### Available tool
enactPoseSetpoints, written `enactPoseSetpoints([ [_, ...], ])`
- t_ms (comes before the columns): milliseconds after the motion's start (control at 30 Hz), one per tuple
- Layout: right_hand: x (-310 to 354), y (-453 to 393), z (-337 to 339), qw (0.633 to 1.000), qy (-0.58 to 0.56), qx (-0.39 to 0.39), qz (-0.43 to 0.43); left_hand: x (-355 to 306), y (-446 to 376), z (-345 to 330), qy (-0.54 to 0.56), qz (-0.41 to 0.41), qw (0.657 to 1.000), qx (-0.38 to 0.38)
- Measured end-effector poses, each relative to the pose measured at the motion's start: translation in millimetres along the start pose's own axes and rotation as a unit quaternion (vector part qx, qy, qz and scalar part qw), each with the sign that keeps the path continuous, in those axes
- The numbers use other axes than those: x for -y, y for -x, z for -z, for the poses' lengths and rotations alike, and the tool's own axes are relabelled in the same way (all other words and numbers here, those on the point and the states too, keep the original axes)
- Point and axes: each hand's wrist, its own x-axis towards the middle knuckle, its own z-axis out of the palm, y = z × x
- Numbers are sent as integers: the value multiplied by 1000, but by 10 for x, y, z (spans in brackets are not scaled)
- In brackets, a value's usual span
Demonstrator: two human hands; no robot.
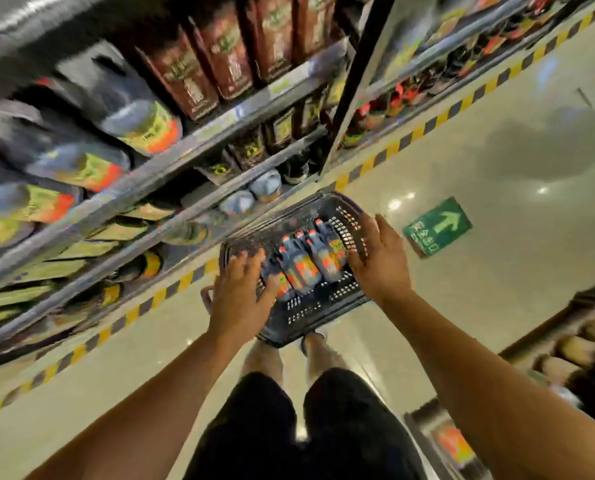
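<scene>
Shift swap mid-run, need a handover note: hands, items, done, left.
Left hand: open, fingers spread over the bottles; contact unclear.
Right hand: open, at the right rim of the basket, holding nothing.
Things: several dark red-capped bottles lie side by side in the basket on the floor beside the shelves.
Done: bottles are in the basket.
Left: probably grasp a bottle or the basket; neither gripped yet.

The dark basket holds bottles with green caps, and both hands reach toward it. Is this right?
Not quite. The head view shows the bottles in the basket have red caps, not green. The left hand and right hand do reach toward it.
</scene>
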Motion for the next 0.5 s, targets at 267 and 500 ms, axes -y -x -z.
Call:
enactPoseSetpoints([
  [267, -1046, -309, -1333, 980, 102, 154, -72, 335, -838, -1341, -93, -1, 992, 89],
  [500, -1480, -760, -2458, 949, 75, 262, -161, 716, -1326, -2365, 13, 105, 985, 136],
])
